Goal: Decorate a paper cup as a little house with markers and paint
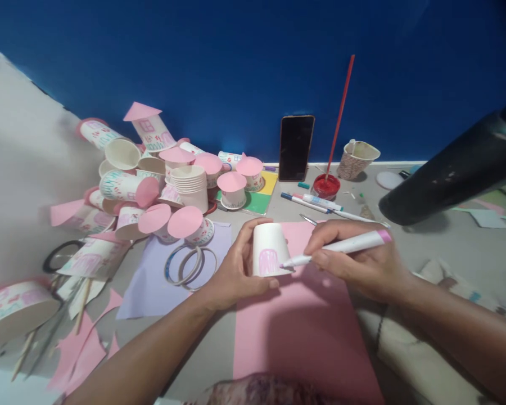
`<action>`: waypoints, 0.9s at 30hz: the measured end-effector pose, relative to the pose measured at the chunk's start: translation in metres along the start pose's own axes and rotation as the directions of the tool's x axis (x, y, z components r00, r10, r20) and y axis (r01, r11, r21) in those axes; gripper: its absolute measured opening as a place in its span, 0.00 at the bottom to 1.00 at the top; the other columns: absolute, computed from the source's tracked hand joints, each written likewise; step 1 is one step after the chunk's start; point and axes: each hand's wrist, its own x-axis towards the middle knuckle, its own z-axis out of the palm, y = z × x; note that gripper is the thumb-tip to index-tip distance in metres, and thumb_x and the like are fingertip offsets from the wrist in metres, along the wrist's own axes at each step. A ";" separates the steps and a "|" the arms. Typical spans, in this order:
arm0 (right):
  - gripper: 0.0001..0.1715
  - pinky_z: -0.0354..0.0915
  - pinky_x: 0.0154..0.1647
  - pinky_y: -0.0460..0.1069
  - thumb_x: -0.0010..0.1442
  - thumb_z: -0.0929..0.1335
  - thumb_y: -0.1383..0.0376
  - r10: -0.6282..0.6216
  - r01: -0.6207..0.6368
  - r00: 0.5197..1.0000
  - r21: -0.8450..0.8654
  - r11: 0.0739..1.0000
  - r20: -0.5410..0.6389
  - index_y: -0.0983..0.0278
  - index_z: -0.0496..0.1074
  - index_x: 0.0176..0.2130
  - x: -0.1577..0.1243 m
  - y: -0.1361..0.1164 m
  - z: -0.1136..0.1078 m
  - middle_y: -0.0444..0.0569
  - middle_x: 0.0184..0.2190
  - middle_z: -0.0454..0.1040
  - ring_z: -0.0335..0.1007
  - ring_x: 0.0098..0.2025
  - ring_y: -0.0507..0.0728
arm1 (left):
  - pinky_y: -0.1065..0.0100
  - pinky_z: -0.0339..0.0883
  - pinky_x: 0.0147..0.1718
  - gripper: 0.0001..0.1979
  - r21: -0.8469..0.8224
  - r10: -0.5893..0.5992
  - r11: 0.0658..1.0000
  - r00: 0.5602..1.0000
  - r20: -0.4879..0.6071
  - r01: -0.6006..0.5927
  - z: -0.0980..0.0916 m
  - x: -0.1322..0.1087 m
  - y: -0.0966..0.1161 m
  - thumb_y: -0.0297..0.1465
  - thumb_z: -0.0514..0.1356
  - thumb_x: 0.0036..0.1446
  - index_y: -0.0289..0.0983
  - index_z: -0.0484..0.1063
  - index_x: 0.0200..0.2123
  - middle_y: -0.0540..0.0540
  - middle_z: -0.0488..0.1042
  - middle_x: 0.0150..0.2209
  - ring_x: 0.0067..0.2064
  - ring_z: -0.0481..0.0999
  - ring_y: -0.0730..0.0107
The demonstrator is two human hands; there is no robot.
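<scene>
My left hand [236,270] is wrapped round an upside-down white paper cup [270,247] that bears a pink drawn door shape low on its side. My right hand [354,261] grips a white marker with a pink end cap [346,246]; its tip touches the cup's lower right edge beside the pink shape. Both hands hover over a large pink paper sheet [303,332] lying on the grey floor.
A heap of decorated paper cups with pink paper lids [152,174] fills the left. A lilac sheet [152,281] holds ring-shaped cup rims [189,263]. A phone [296,147] leans on the blue wall, near a red paint lid with a stick [325,185], pens [316,202] and a black cylinder [451,169].
</scene>
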 end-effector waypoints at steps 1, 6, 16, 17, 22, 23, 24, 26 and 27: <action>0.03 0.63 0.21 0.45 0.61 0.76 0.67 -0.008 0.008 0.999 -0.007 1.000 -0.034 0.61 0.83 0.33 0.001 0.000 0.000 0.42 0.22 0.79 0.69 0.21 0.50 | 0.62 0.78 0.45 0.45 0.016 0.005 1.000 1.000 0.002 -0.005 0.000 0.000 0.000 0.32 0.79 0.47 0.48 0.61 0.64 0.43 0.74 0.55 0.52 0.78 0.56; 0.03 0.64 0.24 0.45 0.62 0.75 0.67 -0.083 0.061 0.968 -0.100 0.993 -0.236 0.60 0.83 0.34 0.007 0.001 0.001 0.42 0.25 0.81 0.69 0.23 0.50 | 0.62 0.80 0.41 0.44 0.057 0.024 0.998 1.000 0.005 -0.024 0.001 0.000 -0.001 0.32 0.78 0.48 0.49 0.61 0.64 0.44 0.71 0.55 0.50 0.76 0.58; 0.07 0.63 0.22 0.44 0.62 0.74 0.67 -0.047 0.027 0.986 -0.120 0.992 -0.162 0.60 0.81 0.31 0.005 0.000 -0.001 0.42 0.22 0.78 0.69 0.23 0.50 | 0.66 0.78 0.38 0.44 0.078 0.021 0.997 1.000 0.011 -0.022 0.003 0.000 -0.003 0.32 0.79 0.47 0.49 0.61 0.63 0.46 0.69 0.51 0.45 0.76 0.64; 0.07 0.63 0.22 0.44 0.62 0.74 0.67 -0.048 0.026 0.985 -0.130 0.991 -0.167 0.60 0.81 0.31 0.004 0.000 -0.001 0.42 0.22 0.78 0.69 0.22 0.50 | 0.67 0.77 0.38 0.44 0.095 0.029 0.995 1.000 0.005 -0.029 0.003 0.000 -0.003 0.31 0.79 0.47 0.48 0.61 0.63 0.46 0.69 0.52 0.46 0.76 0.64; 0.06 0.65 0.23 0.43 0.61 0.74 0.67 -0.063 0.043 0.988 -0.143 0.989 -0.140 0.60 0.81 0.30 0.003 -0.002 0.000 0.41 0.23 0.79 0.72 0.22 0.50 | 0.66 0.76 0.39 0.44 0.183 0.050 0.982 0.999 -0.009 -0.047 0.004 -0.002 -0.002 0.30 0.77 0.47 0.48 0.61 0.64 0.46 0.68 0.52 0.46 0.75 0.63; 0.06 0.66 0.23 0.43 0.60 0.74 0.68 -0.068 0.048 0.989 -0.147 0.988 -0.131 0.60 0.81 0.30 0.003 -0.003 0.000 0.41 0.23 0.80 0.72 0.22 0.50 | 0.66 0.76 0.39 0.44 0.209 0.056 0.977 0.998 -0.012 -0.052 0.005 -0.002 -0.002 0.30 0.77 0.46 0.48 0.61 0.64 0.45 0.68 0.52 0.46 0.75 0.63; 0.06 0.66 0.23 0.43 0.60 0.74 0.68 -0.071 0.051 0.989 -0.152 0.987 -0.130 0.60 0.81 0.30 0.003 -0.003 0.000 0.41 0.23 0.80 0.72 0.22 0.50 | 0.66 0.75 0.39 0.44 0.236 0.062 0.970 0.998 -0.014 -0.057 0.005 -0.002 -0.001 0.29 0.77 0.46 0.47 0.62 0.64 0.45 0.68 0.52 0.46 0.75 0.63; 0.07 0.65 0.23 0.43 0.60 0.74 0.68 -0.073 0.048 0.986 -0.165 0.985 -0.147 0.60 0.81 0.30 0.003 -0.003 -0.001 0.41 0.23 0.80 0.72 0.23 0.50 | 0.65 0.74 0.40 0.45 0.282 0.077 0.957 0.997 -0.004 -0.073 0.006 -0.002 -0.002 0.29 0.77 0.45 0.47 0.61 0.63 0.46 0.69 0.51 0.46 0.75 0.62; 0.07 0.65 0.23 0.42 0.61 0.74 0.68 -0.072 0.044 0.985 -0.171 0.984 -0.159 0.59 0.81 0.30 0.003 -0.002 -0.002 0.41 0.23 0.79 0.72 0.23 0.50 | 0.65 0.74 0.40 0.45 0.297 0.082 0.951 0.997 0.006 -0.080 0.006 -0.002 -0.002 0.30 0.77 0.45 0.48 0.60 0.63 0.46 0.69 0.51 0.46 0.75 0.62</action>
